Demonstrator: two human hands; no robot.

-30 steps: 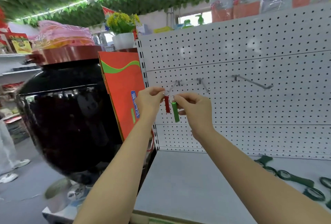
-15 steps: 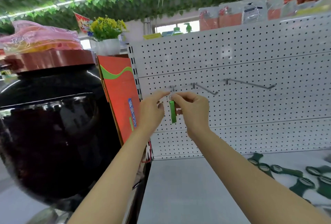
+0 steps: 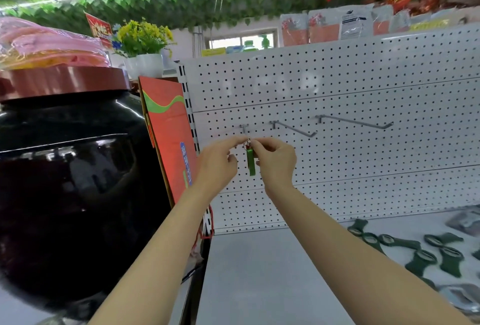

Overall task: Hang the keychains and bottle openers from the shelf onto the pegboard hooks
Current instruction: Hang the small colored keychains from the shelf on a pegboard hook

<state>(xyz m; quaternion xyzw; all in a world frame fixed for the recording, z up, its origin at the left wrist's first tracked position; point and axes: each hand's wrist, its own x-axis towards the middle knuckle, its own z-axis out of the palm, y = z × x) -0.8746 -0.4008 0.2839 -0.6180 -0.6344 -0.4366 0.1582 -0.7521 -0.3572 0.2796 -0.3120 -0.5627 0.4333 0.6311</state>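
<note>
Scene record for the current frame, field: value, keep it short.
setting: shop pegboard above a grey shelf
hooks: three on the pegboard; leftmost hook short, other two long and bare
item in hand: green keychain, hanging upright below the leftmost hook
right hand: pinches the keychain's ring at the top
left hand: fingertips at the same ring; its grip cannot be told
still on shelf: dark green bottle openers, right side
left of pegboard: orange box, black jar
</note>
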